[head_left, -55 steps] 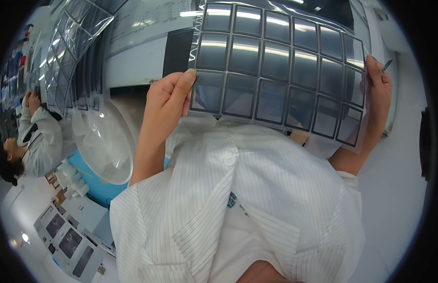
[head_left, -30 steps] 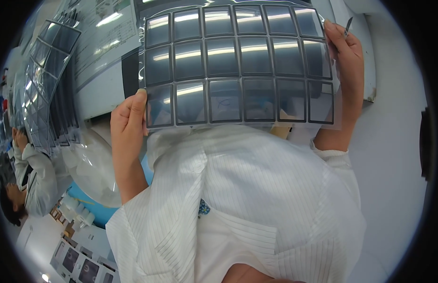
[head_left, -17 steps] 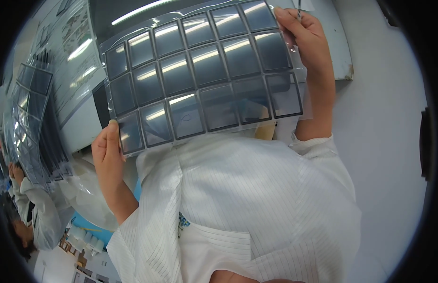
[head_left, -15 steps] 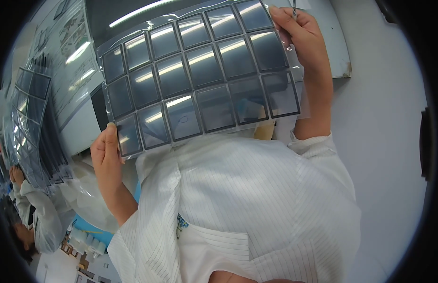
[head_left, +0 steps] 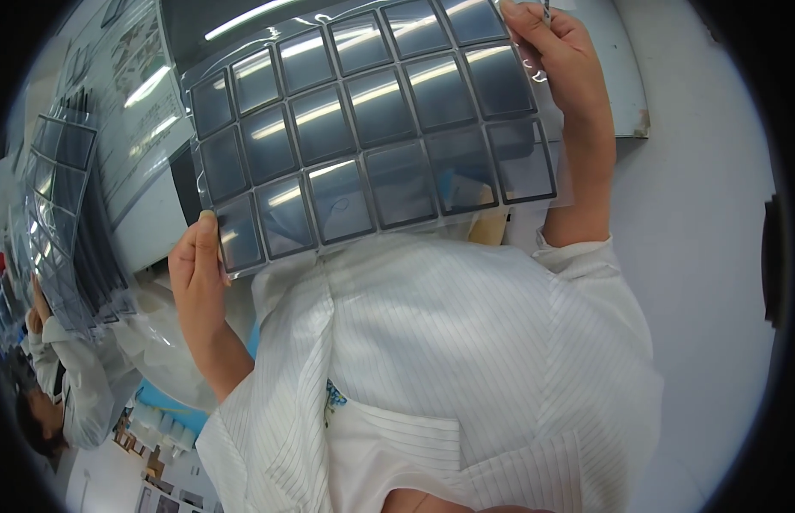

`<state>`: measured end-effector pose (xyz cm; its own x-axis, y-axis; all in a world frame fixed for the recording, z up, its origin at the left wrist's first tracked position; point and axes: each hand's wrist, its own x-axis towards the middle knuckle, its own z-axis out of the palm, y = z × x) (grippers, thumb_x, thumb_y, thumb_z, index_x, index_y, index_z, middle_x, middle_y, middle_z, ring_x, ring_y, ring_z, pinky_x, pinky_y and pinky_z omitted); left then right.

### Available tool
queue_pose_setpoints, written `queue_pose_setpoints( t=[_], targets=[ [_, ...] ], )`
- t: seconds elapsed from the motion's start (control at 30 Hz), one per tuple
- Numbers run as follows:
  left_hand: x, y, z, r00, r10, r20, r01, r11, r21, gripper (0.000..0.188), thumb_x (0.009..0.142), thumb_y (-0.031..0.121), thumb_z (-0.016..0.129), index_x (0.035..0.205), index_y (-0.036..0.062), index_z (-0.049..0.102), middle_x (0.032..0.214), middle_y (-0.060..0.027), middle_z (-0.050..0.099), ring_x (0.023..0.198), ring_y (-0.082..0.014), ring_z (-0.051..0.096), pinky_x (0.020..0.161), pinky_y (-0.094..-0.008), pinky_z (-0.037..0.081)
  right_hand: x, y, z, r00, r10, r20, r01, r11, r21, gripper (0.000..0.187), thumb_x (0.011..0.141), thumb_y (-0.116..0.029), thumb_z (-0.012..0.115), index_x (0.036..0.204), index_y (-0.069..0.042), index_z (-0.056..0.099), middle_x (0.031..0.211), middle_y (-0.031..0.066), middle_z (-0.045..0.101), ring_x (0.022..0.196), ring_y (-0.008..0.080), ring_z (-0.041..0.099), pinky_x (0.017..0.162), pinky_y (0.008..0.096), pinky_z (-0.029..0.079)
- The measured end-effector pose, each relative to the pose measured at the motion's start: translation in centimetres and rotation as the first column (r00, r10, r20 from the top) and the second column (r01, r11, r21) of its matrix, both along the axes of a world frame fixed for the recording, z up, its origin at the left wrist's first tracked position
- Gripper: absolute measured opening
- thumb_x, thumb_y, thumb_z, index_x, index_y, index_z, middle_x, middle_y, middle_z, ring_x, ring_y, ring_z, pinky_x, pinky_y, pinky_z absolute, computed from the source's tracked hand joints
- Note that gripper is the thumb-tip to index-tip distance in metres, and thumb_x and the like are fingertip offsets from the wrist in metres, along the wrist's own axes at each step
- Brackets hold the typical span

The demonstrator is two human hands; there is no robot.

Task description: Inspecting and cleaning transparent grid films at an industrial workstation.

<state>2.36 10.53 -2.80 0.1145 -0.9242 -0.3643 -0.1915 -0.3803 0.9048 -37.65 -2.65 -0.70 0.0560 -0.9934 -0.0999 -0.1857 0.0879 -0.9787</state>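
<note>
A clear plastic sheet (head_left: 442,162) with rows of dark, black-edged rectangular panels is raised in front of my chest. It tilts up toward the right, and light streaks reflect across it. My left hand (head_left: 197,269) pinches its lower left corner, thumb on the near face. At the upper right edge my right hand (head_left: 568,56) grips the sheet between thumb and fingers. A thin, spiral-marked stick (head_left: 547,12) shows by the right fingers; most of it is out of view, and I cannot tell what it is.
On the left, a co-worker (head_left: 76,385) is beside a hanging bundle of similar panelled sheets (head_left: 65,192). A pale worktop (head_left: 626,94) with a worn corner lies behind my right hand. White cylindrical containers (head_left: 162,434) stand at the lower left.
The sheet and both my hands have shifted slightly right and up in the picture, the grips unchanged. The co-worker's hands have moved a little by their sheets.
</note>
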Motion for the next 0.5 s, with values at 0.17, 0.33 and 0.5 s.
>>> queue_pose_setpoints(
  t=[0.17, 0.33, 0.5],
  targets=[
    [-0.29, -0.04, 0.07, 1.0, 0.006, 0.019, -0.006, 1.0, -0.012, 0.043, 0.103, 0.033, 0.054, 0.066, 0.0116, 0.051, 0.056, 0.0076, 0.038, 0.047, -0.0006, 0.033, 0.044, -0.0199, 0.025, 0.07, 0.06, -0.16, 1.0, -0.009, 0.006, 0.009, 1.0, -0.003, 0.039, 0.1, -0.026, 0.059, 0.064, -0.01, 0.06, 0.054, -0.0052, 0.052, 0.046, 0.0024, 0.044, 0.045, 0.0191, 0.032],
    [-0.13, 0.01, -0.06, 0.999, 0.016, 0.027, -0.016, 1.0, -0.003, 0.043, 0.102, 0.036, 0.056, 0.066, 0.0116, 0.051, 0.056, 0.0072, 0.038, 0.047, -0.0011, 0.033, 0.044, -0.0199, 0.025, -0.08, -0.01, -0.53, 0.999, 0.003, 0.039, -0.001, 0.999, -0.039, 0.039, 0.099, -0.026, 0.059, 0.064, -0.01, 0.06, 0.053, -0.0051, 0.052, 0.045, 0.0027, 0.044, 0.044, 0.019, 0.031],
    [0.15, 0.08, -0.17, 1.0, 0.008, 0.016, -0.008, 1.0, -0.002, 0.042, 0.102, 0.036, 0.056, 0.067, 0.0109, 0.054, 0.055, 0.0075, 0.038, 0.046, -0.0008, 0.033, 0.043, -0.0201, 0.025, 0.09, 0.08, -0.39, 1.0, -0.01, 0.015, 0.01, 1.0, -0.022, 0.039, 0.1, -0.026, 0.059, 0.064, -0.01, 0.059, 0.053, -0.0049, 0.052, 0.044, 0.0027, 0.043, 0.043, 0.0191, 0.031]
  ],
)
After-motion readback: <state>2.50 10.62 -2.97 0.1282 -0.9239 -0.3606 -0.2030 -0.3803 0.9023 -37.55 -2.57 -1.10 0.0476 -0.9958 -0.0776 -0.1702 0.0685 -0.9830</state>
